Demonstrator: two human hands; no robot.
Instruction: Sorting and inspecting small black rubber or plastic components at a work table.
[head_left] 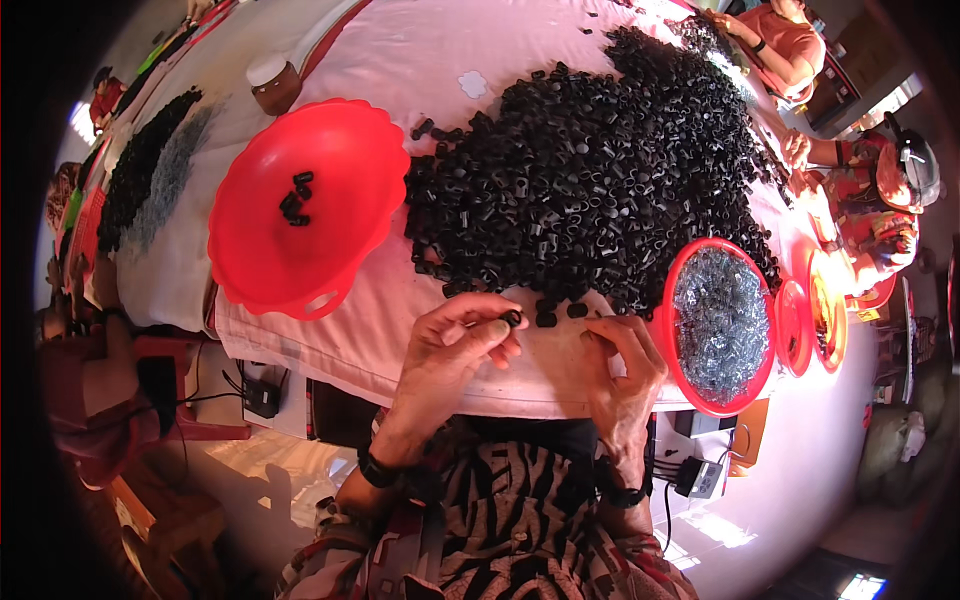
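Note:
My left hand (458,345) pinches a small black hollow plastic piece (511,318) between thumb and fingers, just above the table's near edge. To its right, my right hand (625,372) has thumb and forefinger brought together over the cloth; whatever they hold, if anything, is too small to make out. Two or three loose black pieces (546,319) lie on the cloth between my hands. Beyond them spreads a large heap of the same black pieces (590,180). Beside my right hand stands a red basin (672,350) full of small clear plastic pieces (722,325).
A scalloped red bowl (250,240) with several black pieces (296,200) sits at the left. Behind it is a brown jar (275,88) with a white lid. Smaller red (793,330) and orange basins (838,335) stand at the right, near other people. Pink-white cloth (400,350) covers the table.

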